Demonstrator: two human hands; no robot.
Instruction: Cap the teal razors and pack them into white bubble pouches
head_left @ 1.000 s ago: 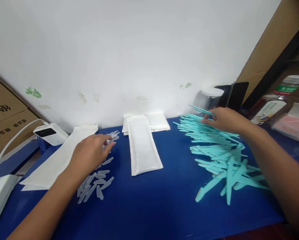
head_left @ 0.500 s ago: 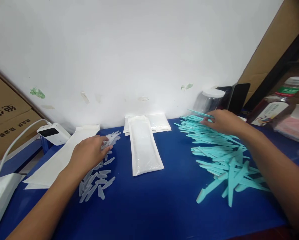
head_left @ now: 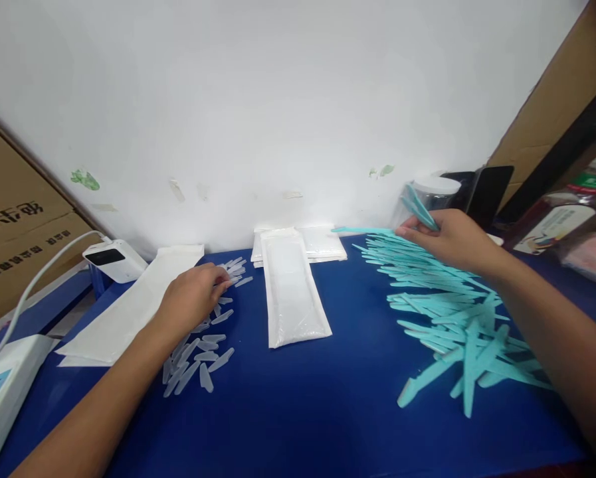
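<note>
My left hand (head_left: 193, 293) is at the top of a loose pile of translucent plastic blade covers (head_left: 193, 362). Its thumb and fingertips are pinched together on a cover, partly hidden by the hand. On the right, my right hand (head_left: 442, 236) grips a few teal eyebrow razors (head_left: 418, 211), raised above the table and slightly blurred. Below it spreads a large heap of the same teal razors (head_left: 442, 312), one of them sticking out to the left at the back. Between the hands lies a filled white clear-fronted pouch (head_left: 298, 292).
More white pouches (head_left: 325, 244) lie against the wall. Flat white sleeves (head_left: 123, 312) are on the left, near a white device (head_left: 115, 260) with a cable and a power strip (head_left: 3, 385). A clear jar (head_left: 437, 189) and a bottle (head_left: 557, 219) stand at the back right.
My right hand has lifted razors off the heap and turned them upright. My left hand has closed its fingers at the covers. The view has shifted slightly.
</note>
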